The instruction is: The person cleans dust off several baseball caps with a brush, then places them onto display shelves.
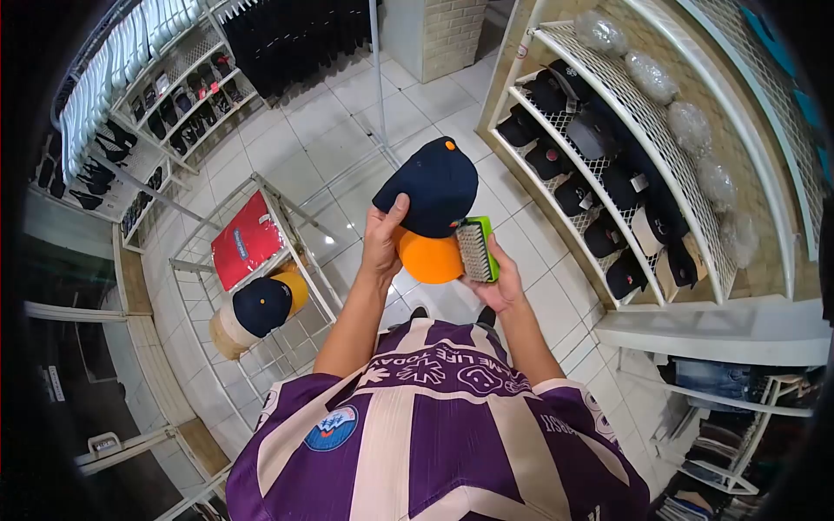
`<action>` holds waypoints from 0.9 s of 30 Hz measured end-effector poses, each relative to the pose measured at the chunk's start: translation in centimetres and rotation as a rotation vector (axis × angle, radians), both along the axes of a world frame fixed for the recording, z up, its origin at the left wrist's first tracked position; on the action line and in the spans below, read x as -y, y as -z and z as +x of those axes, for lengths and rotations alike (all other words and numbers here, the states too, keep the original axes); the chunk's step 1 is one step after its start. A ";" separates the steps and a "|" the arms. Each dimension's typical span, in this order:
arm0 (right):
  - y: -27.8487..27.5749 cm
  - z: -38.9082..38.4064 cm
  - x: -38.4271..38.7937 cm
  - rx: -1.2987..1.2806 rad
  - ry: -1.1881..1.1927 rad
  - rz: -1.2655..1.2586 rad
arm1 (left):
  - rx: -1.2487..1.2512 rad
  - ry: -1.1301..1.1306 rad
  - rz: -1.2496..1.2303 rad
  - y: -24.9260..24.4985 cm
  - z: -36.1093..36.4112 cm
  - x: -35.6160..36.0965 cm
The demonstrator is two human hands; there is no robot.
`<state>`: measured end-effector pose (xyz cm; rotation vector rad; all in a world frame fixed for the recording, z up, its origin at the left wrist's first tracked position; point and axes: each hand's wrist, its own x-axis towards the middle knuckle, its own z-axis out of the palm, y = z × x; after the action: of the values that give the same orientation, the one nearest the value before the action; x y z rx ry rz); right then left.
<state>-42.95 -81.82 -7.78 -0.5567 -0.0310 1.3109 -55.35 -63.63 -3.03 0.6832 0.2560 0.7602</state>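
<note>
A navy cap (432, 187) with an orange button and an orange brim (430, 258) is held up in front of my body. My left hand (382, 239) grips its left edge, the thumb lying over the navy fabric. In my right hand (501, 280) is a green brush (477, 250), its pale bristles facing the cap's right side, close to where crown and brim meet. Whether the bristles touch the cap I cannot tell.
On the left, a metal rack (306, 295) bears a red package (248, 240) and stacked caps (262, 306). Shelves (569, 161) of caps stand at right. White hangers (113, 65) hang upper left. A thin upright pole (378, 78) stands ahead. Folded clothes (721, 443) lie lower right.
</note>
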 end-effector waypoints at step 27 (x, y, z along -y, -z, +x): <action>-7.3 1.9 -4.0 1.658 0.431 -0.269 | -0.422 0.470 0.450 -1.5 -2.2 1.9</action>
<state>-41.04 -77.86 -0.46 -1.6387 -1.0392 0.1444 -57.57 -65.50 -1.50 1.2810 0.2946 0.2105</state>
